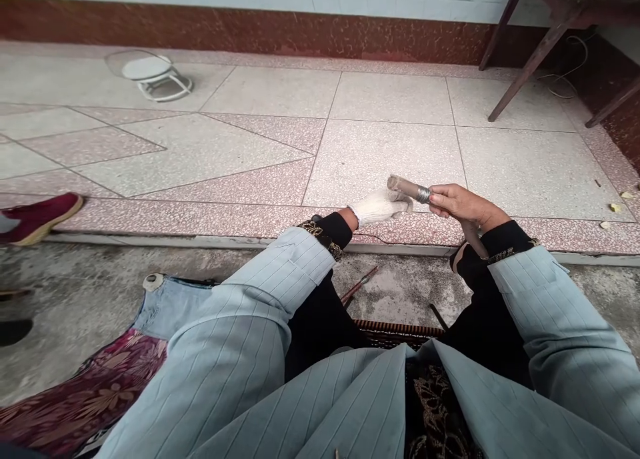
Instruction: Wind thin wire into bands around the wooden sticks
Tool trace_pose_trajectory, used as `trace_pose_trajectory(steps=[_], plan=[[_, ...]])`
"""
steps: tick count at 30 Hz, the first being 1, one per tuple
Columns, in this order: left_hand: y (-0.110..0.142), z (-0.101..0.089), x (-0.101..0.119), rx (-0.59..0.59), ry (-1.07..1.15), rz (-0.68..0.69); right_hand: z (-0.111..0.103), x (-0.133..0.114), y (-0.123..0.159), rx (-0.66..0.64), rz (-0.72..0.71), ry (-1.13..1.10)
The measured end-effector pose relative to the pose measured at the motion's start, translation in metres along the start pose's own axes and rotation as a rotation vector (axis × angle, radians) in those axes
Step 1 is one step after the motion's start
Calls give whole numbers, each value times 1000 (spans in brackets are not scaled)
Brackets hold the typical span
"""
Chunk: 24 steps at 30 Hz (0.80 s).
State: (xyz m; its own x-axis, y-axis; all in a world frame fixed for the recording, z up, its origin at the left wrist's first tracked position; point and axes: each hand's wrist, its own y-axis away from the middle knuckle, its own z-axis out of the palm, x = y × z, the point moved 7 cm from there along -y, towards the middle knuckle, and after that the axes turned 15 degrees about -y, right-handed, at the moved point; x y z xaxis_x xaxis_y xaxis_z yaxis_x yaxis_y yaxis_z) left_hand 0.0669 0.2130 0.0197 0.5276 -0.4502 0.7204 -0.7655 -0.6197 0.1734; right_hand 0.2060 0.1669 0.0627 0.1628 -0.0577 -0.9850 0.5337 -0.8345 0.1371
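My right hand, bare, is closed around a wooden stick that has silvery wire wound round it just ahead of my fingers. The blunt end of the stick points left, over my left hand, which wears a white knitted glove. The gloved fingers are stretched out just beneath the stick; whether they touch it I cannot make out. Below my right palm a greyish-brown length shows, partly hidden by the wrist and cuff.
A raised terrazzo step lies ahead, its edge crossing the view. A small white stool stands at the upper left, a wooden table at the upper right. To the left are another person's red shoe and patterned clothing.
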Motion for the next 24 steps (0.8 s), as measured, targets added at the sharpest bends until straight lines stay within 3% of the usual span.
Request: trace_pose_trajectory(steps=[6, 12, 15, 18, 21, 24], plan=[[-4, -3, -1, -29, -427, 121, 15, 10, 5, -229, 121, 43], [2, -17, 9, 23, -531, 102, 12, 26, 2, -256, 272, 467], [5, -13, 19, -17, -492, 92, 0, 34, -3, -141, 354, 671], [8, -10, 24, -21, -322, -5, -27, 33, -9, 173, 401, 822], [8, -8, 24, -5, -142, -49, -46, 25, -9, 410, 291, 701], [6, -8, 18, 11, -102, -35, -49, 22, -9, 421, 191, 460]])
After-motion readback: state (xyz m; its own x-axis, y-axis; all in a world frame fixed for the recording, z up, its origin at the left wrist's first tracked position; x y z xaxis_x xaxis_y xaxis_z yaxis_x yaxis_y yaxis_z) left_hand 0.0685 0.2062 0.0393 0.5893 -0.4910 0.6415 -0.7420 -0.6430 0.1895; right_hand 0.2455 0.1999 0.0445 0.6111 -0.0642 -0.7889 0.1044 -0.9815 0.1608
